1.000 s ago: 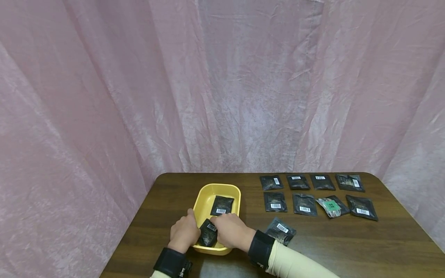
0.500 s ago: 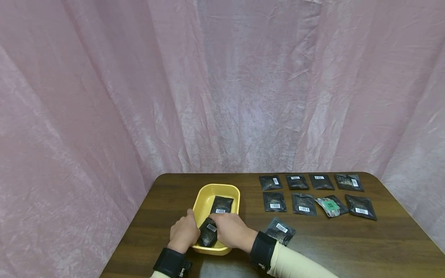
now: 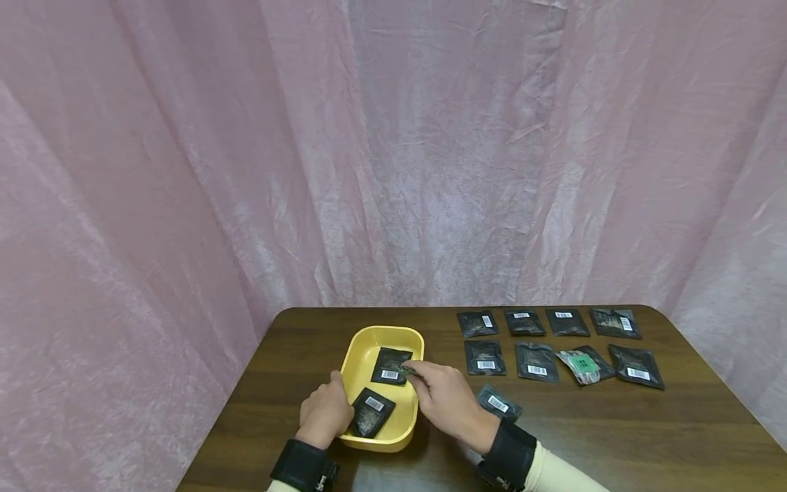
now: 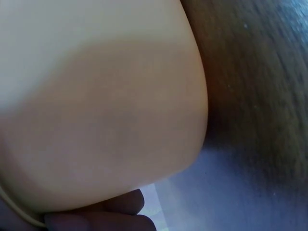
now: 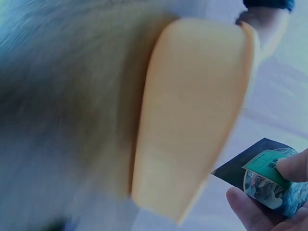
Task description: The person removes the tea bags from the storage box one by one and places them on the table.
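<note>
A yellow plastic tray (image 3: 344,372) stands on the table, with two flat black packets, one farther back (image 3: 389,369) and one nearer (image 3: 371,413), lying inside. My left hand (image 3: 326,410) grips the tray's left rim; its fingertips show below the tray wall (image 4: 106,115) in the left wrist view. Over the right rim is my right hand (image 3: 451,400), pinching a dark packet with a green label (image 5: 262,168) between thumb and fingers. That packet is mostly edge-on in the head view.
Several similar packets lie in two rows at the back right; one (image 3: 581,364) has its green-labelled face partly showing. A single packet (image 3: 499,403) lies nearer, partly behind the right hand. A pink curtain (image 3: 393,171) hangs behind the table (image 3: 615,437).
My right hand has come up from the nearer part of the tray and moved right, a packet pinched in it. The nearer packet in the tray is uncovered. My left hand stays put.
</note>
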`<control>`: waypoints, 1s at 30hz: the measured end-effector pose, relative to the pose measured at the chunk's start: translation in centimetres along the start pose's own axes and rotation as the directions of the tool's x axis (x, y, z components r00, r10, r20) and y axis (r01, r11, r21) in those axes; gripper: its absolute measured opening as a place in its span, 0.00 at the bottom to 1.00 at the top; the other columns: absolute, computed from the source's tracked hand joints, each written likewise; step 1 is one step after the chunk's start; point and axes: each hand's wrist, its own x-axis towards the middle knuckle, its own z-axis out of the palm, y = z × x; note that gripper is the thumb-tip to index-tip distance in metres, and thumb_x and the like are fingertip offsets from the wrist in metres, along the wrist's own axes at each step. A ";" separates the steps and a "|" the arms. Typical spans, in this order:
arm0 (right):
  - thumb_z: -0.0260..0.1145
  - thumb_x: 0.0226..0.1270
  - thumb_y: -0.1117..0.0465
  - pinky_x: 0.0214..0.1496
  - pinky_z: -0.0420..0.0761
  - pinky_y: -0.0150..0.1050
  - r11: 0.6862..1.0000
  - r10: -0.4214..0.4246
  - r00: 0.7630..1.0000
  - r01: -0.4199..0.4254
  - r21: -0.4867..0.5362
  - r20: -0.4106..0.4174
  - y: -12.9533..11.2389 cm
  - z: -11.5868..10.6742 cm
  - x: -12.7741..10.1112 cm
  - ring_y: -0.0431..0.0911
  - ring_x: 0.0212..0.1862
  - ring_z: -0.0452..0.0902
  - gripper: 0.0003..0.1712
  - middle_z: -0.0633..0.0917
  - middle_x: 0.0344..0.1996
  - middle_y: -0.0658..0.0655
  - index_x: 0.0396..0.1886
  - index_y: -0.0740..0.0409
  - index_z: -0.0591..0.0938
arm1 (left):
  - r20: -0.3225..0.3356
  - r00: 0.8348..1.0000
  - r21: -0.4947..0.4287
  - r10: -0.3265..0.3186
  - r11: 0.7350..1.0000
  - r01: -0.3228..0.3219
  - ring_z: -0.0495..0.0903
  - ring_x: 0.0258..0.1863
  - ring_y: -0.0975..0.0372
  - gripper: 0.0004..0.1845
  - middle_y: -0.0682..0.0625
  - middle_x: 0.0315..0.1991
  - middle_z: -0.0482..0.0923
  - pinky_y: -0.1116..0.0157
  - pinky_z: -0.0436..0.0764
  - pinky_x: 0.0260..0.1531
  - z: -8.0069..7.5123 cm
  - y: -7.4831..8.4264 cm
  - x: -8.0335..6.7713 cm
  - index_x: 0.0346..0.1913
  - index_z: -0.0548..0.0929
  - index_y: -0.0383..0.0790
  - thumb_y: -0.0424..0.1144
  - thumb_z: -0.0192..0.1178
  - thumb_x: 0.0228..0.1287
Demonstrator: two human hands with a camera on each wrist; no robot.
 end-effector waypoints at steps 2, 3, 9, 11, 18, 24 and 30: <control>0.68 0.74 0.67 0.45 0.89 0.37 0.999 0.036 0.999 -0.036 0.011 -0.028 0.4 -1.1 -0.3 0.40 0.44 0.91 0.13 0.94 0.47 0.53 0.55 0.56 0.89 | 0.004 1.000 0.002 -0.001 1.000 0.001 0.79 0.30 0.52 0.29 0.40 0.35 0.82 0.52 0.77 0.30 0.0 0.0 0.0 0.63 0.73 0.29 0.35 0.69 0.61; 0.68 0.74 0.67 0.43 0.88 0.36 0.998 0.055 0.998 -0.054 0.010 -0.038 0.5 -1.6 -0.5 0.39 0.41 0.90 0.13 0.94 0.46 0.52 0.54 0.55 0.89 | 0.005 1.000 0.003 -0.003 1.000 0.003 0.79 0.30 0.52 0.29 0.40 0.35 0.82 0.52 0.77 0.30 0.1 0.0 0.1 0.63 0.73 0.29 0.35 0.69 0.61; 0.68 0.74 0.69 0.33 0.77 0.31 0.984 0.168 0.985 -0.170 -0.045 -0.049 2.0 -4.4 -2.2 0.30 0.27 0.76 0.15 0.93 0.41 0.52 0.55 0.54 0.88 | 0.007 1.000 0.011 -0.015 1.000 0.015 0.80 0.30 0.51 0.29 0.39 0.35 0.82 0.52 0.78 0.31 -0.1 -0.1 0.2 0.64 0.72 0.30 0.35 0.69 0.62; 0.68 0.73 0.70 0.28 0.73 0.29 0.978 0.195 0.980 -0.197 -0.072 -0.035 2.6 -5.2 -3.0 0.28 0.21 0.69 0.16 0.92 0.35 0.51 0.57 0.54 0.88 | 0.010 1.000 0.012 -0.017 1.000 0.017 0.80 0.30 0.51 0.30 0.39 0.36 0.82 0.52 0.79 0.32 -0.1 0.0 0.2 0.64 0.72 0.29 0.35 0.69 0.62; 0.66 0.68 0.72 0.24 0.63 0.30 0.930 0.309 0.951 -0.297 -0.215 0.023 5.2 -8.4 -5.5 0.31 0.18 0.59 0.21 0.94 0.46 0.56 0.57 0.54 0.90 | 0.021 1.000 0.009 -0.023 1.000 0.023 0.80 0.31 0.51 0.32 0.38 0.37 0.83 0.51 0.79 0.32 -0.1 0.1 0.0 0.67 0.71 0.29 0.35 0.69 0.62; 0.67 0.61 0.74 0.25 0.67 0.34 0.885 0.330 0.943 -0.294 -0.360 0.040 7.5 -11.2 -7.1 0.36 0.23 0.70 0.20 0.95 0.42 0.60 0.50 0.58 0.92 | 0.023 1.000 0.011 -0.016 1.000 0.016 0.80 0.31 0.51 0.31 0.39 0.37 0.83 0.51 0.79 0.32 0.1 0.2 0.0 0.66 0.72 0.29 0.35 0.69 0.62; 0.66 0.60 0.73 0.25 0.72 0.38 0.851 0.372 0.921 -0.290 -0.438 0.113 8.9 -12.7 -8.0 0.38 0.24 0.70 0.18 0.95 0.38 0.58 0.46 0.58 0.94 | 0.013 1.000 0.005 -0.010 1.000 0.010 0.80 0.31 0.51 0.30 0.39 0.36 0.83 0.51 0.79 0.32 -0.1 0.1 0.1 0.65 0.72 0.29 0.35 0.69 0.62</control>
